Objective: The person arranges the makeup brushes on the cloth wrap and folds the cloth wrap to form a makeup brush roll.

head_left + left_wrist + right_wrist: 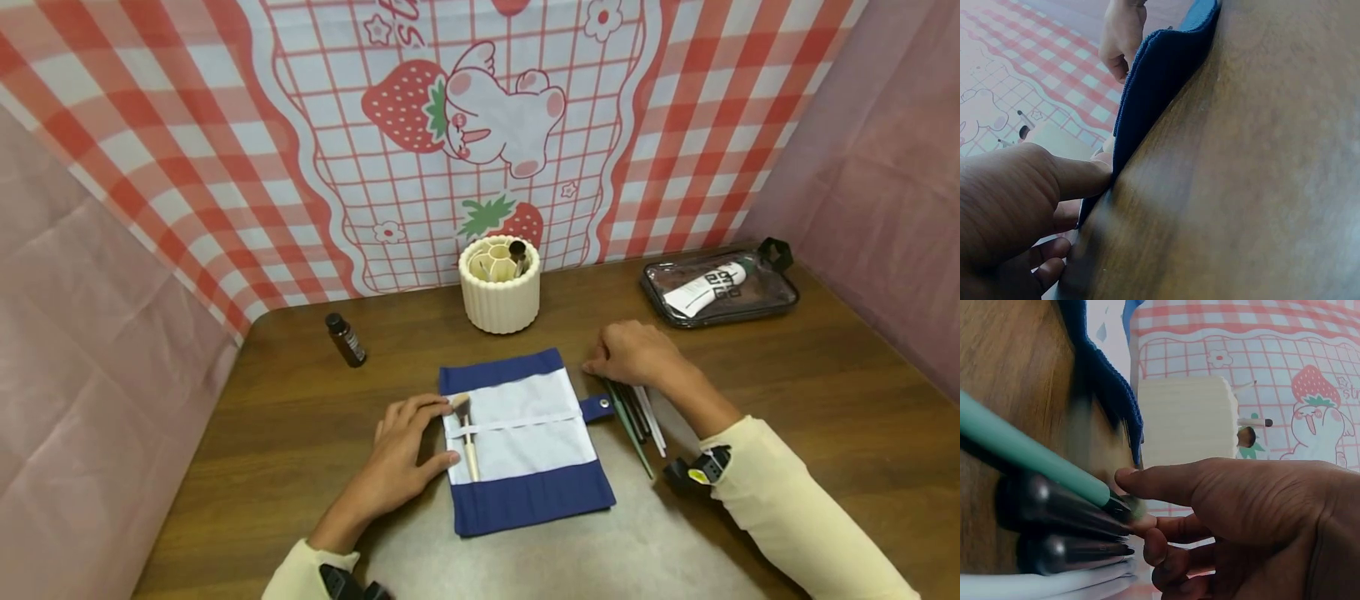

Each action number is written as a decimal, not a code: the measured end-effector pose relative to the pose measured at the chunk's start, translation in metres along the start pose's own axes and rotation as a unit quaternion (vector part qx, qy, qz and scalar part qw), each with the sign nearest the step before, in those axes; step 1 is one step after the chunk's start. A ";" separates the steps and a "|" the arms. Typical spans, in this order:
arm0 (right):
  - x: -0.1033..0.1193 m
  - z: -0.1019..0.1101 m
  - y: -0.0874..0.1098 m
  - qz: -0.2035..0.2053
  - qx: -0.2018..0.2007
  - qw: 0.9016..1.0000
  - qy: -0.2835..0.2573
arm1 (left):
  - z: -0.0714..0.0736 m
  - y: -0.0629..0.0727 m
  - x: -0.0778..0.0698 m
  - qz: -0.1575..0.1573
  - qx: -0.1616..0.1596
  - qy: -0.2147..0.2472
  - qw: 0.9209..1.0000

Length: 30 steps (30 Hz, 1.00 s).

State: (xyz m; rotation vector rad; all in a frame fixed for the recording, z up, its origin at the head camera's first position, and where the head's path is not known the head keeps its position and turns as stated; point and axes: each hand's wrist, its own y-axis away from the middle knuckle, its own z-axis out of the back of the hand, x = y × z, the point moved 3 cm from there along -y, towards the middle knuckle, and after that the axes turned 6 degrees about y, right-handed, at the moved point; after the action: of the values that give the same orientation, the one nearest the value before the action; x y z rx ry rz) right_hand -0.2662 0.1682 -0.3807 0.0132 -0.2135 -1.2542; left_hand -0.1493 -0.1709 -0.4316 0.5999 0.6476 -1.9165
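Lying unrolled on the brown wooden table (225, 467), the navy-and-white fabric brush roll (534, 497) holds one pale-handled brush (471, 458) under its white elastic band (528, 422). The left hand (405, 454) rests at its left edge, thumb spread from fingers. The right hand (637, 354) reaches a slim green-handled brush (628, 429) beside the roll; cannot tell whether its fingers pinch it. Beyond stands a ribbed cream holder (500, 306).

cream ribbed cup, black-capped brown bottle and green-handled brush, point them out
Cream ribbed cup (501, 306): head view, on its front wall.
Black-capped brown bottle (347, 342): head view, on its body.
Green-handled brush (1047, 462): right wrist view, on its handle.
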 end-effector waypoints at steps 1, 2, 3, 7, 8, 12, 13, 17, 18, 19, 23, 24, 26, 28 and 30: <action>0.000 0.000 0.000 -0.003 0.002 1.000 0.002 | 0.000 0.000 0.000 -0.001 0.000 0.000 1.000; -0.001 0.000 0.001 -0.005 0.002 1.000 0.005 | 0.000 0.000 0.000 -0.002 -0.001 -0.001 1.000; -0.001 0.001 0.001 -0.005 0.002 1.000 0.009 | 0.000 -0.001 -0.001 -0.003 -0.002 -0.001 1.000; -0.001 0.004 0.003 -0.002 -0.006 1.000 0.019 | 0.001 -0.002 -0.001 -0.007 -0.008 0.002 1.000; -0.001 0.004 0.002 0.004 -0.007 1.000 0.017 | 0.001 -0.002 -0.001 -0.008 -0.010 0.002 1.000; -0.001 0.000 0.001 0.025 -0.007 1.000 -0.008 | 0.001 0.000 -0.001 -0.009 -0.011 0.001 1.000; -0.002 -0.001 0.000 0.030 -0.005 0.999 -0.016 | 0.001 0.000 0.000 -0.009 -0.011 0.002 1.000; -0.004 -0.002 -0.002 0.050 -0.009 0.996 -0.068 | 0.000 0.001 0.000 -0.008 -0.007 0.003 1.000; -0.005 -0.001 -0.002 0.051 -0.012 0.995 -0.082 | 0.000 0.001 0.000 -0.007 -0.007 0.004 1.000; -0.006 0.001 -0.002 0.054 -0.016 0.993 -0.100 | 0.000 0.001 0.000 -0.007 -0.007 0.004 1.000; -0.009 0.006 -0.002 0.053 -0.019 0.982 -0.179 | 0.000 0.000 0.000 -0.004 -0.005 0.006 1.000; -0.010 0.007 -0.002 0.054 -0.020 0.978 -0.199 | 0.000 0.000 0.000 -0.003 -0.005 0.006 1.000; -0.010 0.010 -0.001 0.056 -0.022 0.969 -0.239 | 0.000 0.000 0.000 -0.002 -0.004 0.007 1.000; -0.010 0.013 0.000 0.055 -0.020 0.957 -0.285 | 0.000 0.000 0.000 -0.003 -0.004 0.007 1.000; -0.011 0.015 0.000 0.047 -0.012 0.938 -0.344 | 0.001 0.000 0.000 -0.005 -0.005 0.008 1.000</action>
State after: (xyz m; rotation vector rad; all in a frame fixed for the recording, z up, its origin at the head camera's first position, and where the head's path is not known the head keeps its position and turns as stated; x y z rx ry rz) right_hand -0.2720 0.1803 -0.3678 -0.4600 -0.7958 -1.1247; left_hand -0.1490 -0.1714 -0.4313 0.6071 0.6704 -1.9181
